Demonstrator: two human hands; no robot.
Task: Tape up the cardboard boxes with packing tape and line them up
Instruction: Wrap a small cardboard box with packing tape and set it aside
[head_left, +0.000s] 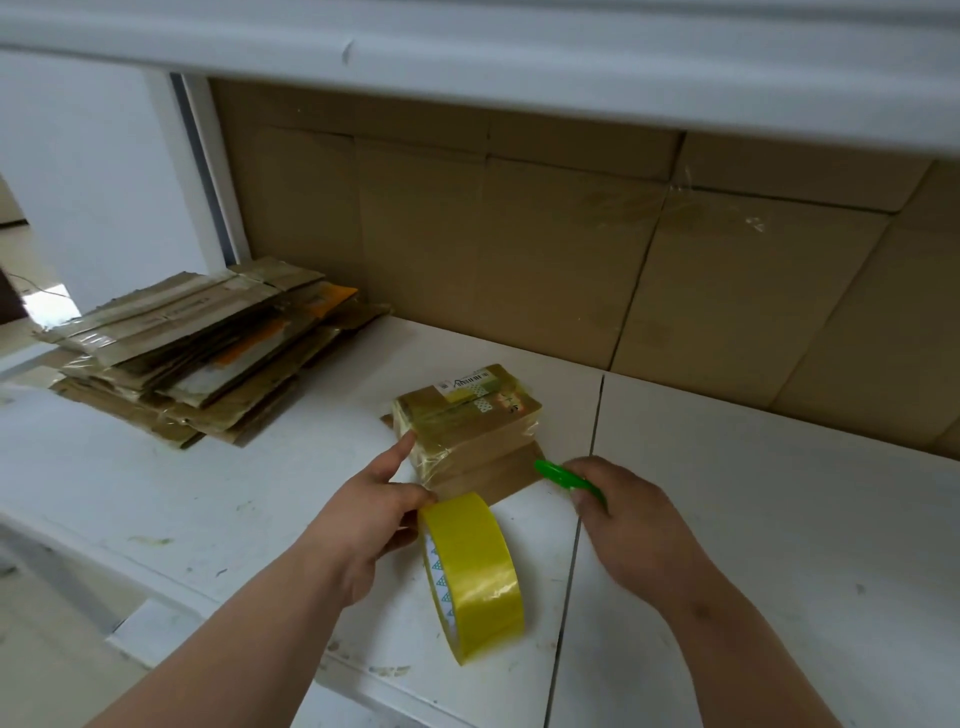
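Both your bare forearms reach forward from the lower edge of the view and converge toward the middle. Your left hand (363, 514) is turned with its back up, the index finger stretched out straight and pointing ahead, while the thumb and the other fingers (402, 538) curl around the roll of yellow tape (475, 574). Your right hand (631, 519) lies palm down, knuckles toward you, its fingers bent and pinching a green cutter (563, 478) that sticks out to the left beyond the thumb.
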